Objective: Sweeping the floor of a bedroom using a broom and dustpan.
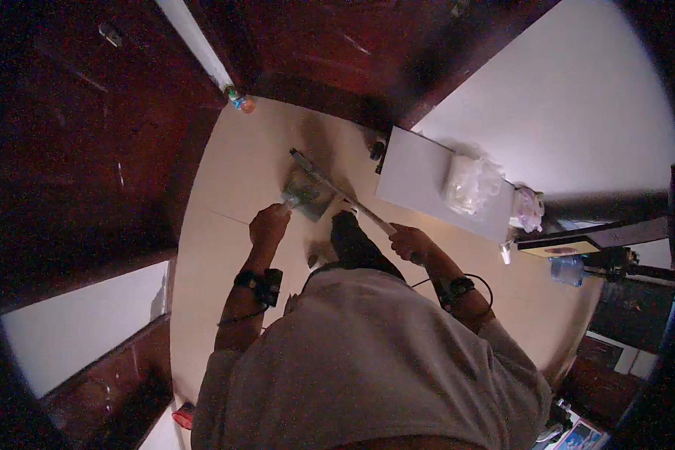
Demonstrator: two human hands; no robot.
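My right hand (pixel 410 244) is closed around the lower end of a long pale stick (pixel 371 217). It slants up and left to a narrow dark head (pixel 302 159) over the floor. My left hand (pixel 270 223) is closed on the near edge of a grey-green, partly see-through thing (pixel 313 198), squarish and dim; its kind is hard to make out. The stick passes just above and to the right of that thing. Both hands are in front of my body, well apart. A shoe (pixel 345 208) shows beside the stick.
A pale tiled floor (pixel 225 247) spreads around me. Dark red wooden doors (pixel 90 150) stand left and ahead. To the right, a low white box or bench (pixel 416 169) bears a white plastic bag (pixel 474 184). A water jug (pixel 567 271) stands farther right. A small bottle (pixel 240 100) sits by the doorpost.
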